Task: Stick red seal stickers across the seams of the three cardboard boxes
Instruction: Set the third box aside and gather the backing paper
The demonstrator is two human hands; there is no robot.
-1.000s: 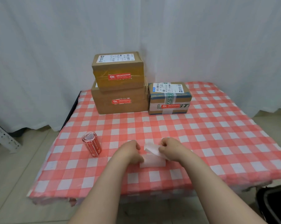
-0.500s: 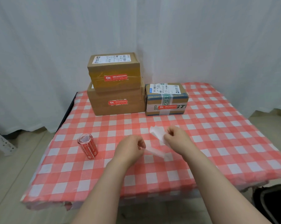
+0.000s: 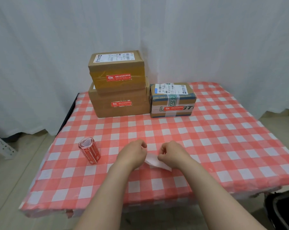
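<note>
Three cardboard boxes stand at the table's far side. The top box (image 3: 117, 70) rests on a larger box (image 3: 118, 102), and a smaller taped box (image 3: 172, 100) stands to their right. Each front carries a red seal sticker: top (image 3: 118, 78), lower (image 3: 121, 103), right (image 3: 173, 108). A roll of red stickers (image 3: 89, 151) stands upright near the left front. My left hand (image 3: 133, 153) and my right hand (image 3: 172, 154) both pinch a white backing strip (image 3: 154, 161) low over the checked cloth.
The table (image 3: 223, 138) has a red-and-white checked cloth. White curtains hang behind it. A dark bag (image 3: 283, 211) sits on the floor at the lower right. A white metal bracket (image 3: 1, 145) shows at the left edge.
My hands have come closer together and lower toward the cloth, folding the white strip between them. The boxes and the roll have not moved.
</note>
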